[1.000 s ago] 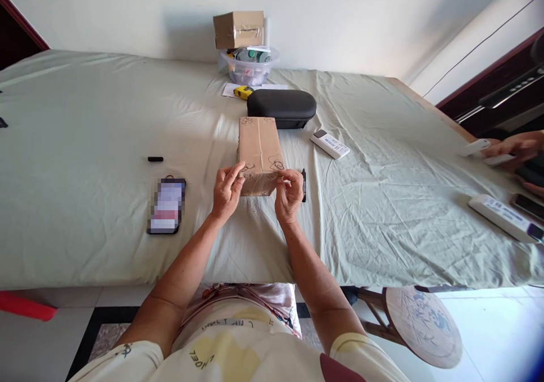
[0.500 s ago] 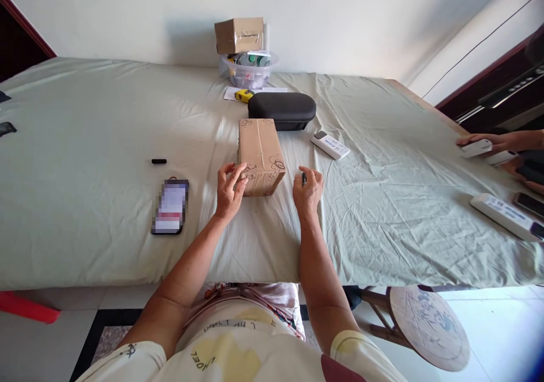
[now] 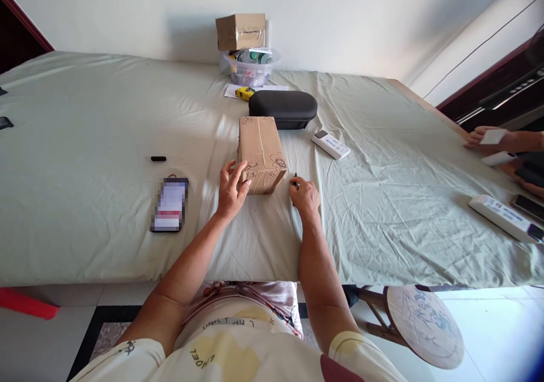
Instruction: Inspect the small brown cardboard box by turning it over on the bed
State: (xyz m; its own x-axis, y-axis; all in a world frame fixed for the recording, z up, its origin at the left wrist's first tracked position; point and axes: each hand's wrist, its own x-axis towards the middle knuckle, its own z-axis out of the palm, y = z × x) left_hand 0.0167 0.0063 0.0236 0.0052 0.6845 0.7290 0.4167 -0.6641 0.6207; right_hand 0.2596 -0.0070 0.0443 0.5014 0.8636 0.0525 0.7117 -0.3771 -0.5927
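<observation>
A brown cardboard box (image 3: 259, 144) with a taped seam and dark scribbled drawings at its corners stands on the cloth before me. My left hand (image 3: 232, 192) is closed lightly about its near left corner, thumb at the front face and fingers along the top edge. Just right of the box, apart from it, my right hand (image 3: 305, 195) grips a black marker pen (image 3: 294, 181), mostly hidden by the fingers. A small black piece like a pen cap (image 3: 158, 158) lies to the left, above a phone (image 3: 170, 205) with a blurred screen.
Behind the box sits a black hard case (image 3: 283, 107), with a yellow tape measure (image 3: 245, 93) and a plastic basin (image 3: 250, 75) beyond. A white device (image 3: 330, 144) lies right. Another person's hands (image 3: 497, 138) hold a white item at the far right. A stool (image 3: 425, 325) stands below.
My right hand has turned and shifted slightly left, so the pen now points forward beside the box. My left hand stays at the box's corner. The other person's hand has moved slightly.
</observation>
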